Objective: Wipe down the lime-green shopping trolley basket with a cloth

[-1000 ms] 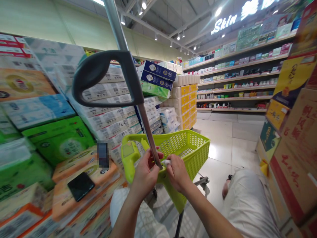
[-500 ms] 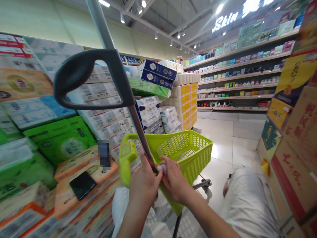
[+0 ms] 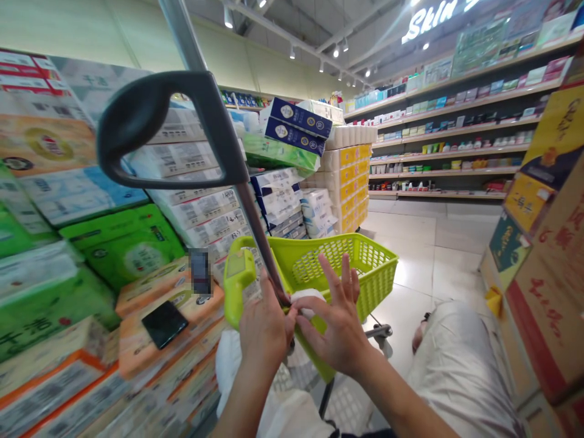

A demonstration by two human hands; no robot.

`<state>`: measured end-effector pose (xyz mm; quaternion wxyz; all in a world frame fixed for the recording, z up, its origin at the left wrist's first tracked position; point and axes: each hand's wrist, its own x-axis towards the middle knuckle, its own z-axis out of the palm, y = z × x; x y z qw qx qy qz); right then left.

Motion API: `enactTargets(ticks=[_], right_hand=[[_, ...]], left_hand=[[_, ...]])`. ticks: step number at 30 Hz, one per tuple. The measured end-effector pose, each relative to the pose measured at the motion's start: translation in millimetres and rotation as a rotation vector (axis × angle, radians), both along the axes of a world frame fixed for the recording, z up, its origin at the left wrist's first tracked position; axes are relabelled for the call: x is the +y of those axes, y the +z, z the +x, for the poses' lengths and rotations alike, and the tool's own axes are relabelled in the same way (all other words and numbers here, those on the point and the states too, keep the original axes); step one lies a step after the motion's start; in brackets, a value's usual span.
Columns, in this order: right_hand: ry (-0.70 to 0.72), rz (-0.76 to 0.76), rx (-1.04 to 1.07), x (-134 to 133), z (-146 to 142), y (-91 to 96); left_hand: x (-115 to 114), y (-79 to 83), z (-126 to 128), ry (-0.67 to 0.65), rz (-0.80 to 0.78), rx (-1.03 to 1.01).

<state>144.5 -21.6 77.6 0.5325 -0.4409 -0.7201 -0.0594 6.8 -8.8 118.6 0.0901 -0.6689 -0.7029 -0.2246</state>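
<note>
A lime green shopping basket cart (image 3: pixel 374 277) stands in the aisle before me. Its metal pole (image 3: pixel 255 228) rises toward me and ends in a dark grey loop handle (image 3: pixel 137 115). My left hand (image 3: pixel 264 331) is closed round the base of the pole, where it meets the basket's rim. My right hand (image 3: pixel 340 322) is beside it, thumb and forefinger pinching a small white tissue (image 3: pixel 306 299) at the pole's base, the other fingers spread upward.
Stacked tissue and paper packs (image 3: pixel 114 243) fill the left side; a black phone (image 3: pixel 164 323) lies on an orange pack. Cardboard boxes (image 3: pixel 542 255) line the right. Shelves of goods (image 3: pixel 447 146) run along the far aisle. My light trousers (image 3: pixel 451 365) show below.
My right hand's fingers have spread open and lifted, keeping only a pinch on the white tissue. The pole and handle tilted left, and the view shifted slightly.
</note>
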Motion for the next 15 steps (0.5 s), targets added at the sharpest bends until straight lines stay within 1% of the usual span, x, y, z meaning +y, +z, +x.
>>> enactTargets(ticks=[3,5,11,15], right_hand=[[-0.028,0.013,-0.034,0.1,-3.4,-4.1],[-0.015,0.002,-0.058,0.0,-4.1,-5.4],[0.062,-0.051,-0.053,-2.1,-2.0,-1.1],[0.144,-0.051,0.022,6.3,-1.1,-7.2]], left_hand=[[-1.0,0.9,0.2,-0.029,0.004,0.038],[-1.4,1.2,0.4,-0.046,0.009,0.054],[-2.4,1.7,0.9,-0.027,-0.016,0.094],[-2.3,-0.7,0.0,-0.03,0.017,0.117]])
